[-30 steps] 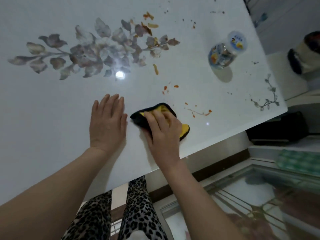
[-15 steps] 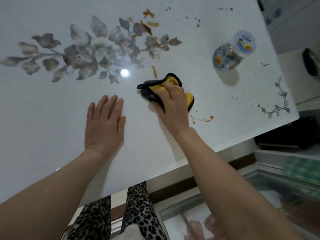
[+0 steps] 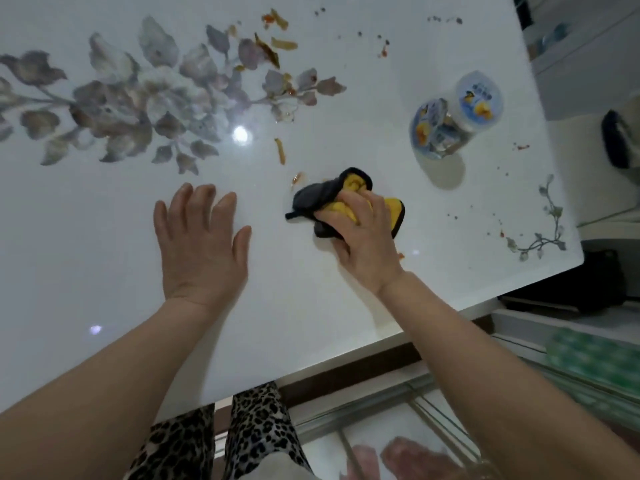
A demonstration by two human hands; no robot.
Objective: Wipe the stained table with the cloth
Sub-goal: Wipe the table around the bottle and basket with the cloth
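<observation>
right grip: fingers clenched on cloth | orange smear just beyond-left, touching cloth edge | left hand flat on tabletop

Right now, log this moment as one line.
right hand: gripping cloth | left hand: flat on table | stains: remain beyond cloth

The jar label print is too blurred to read.

Probably a home dining area, glossy floral-printed table with food stains, snack jar, tiled floor
</observation>
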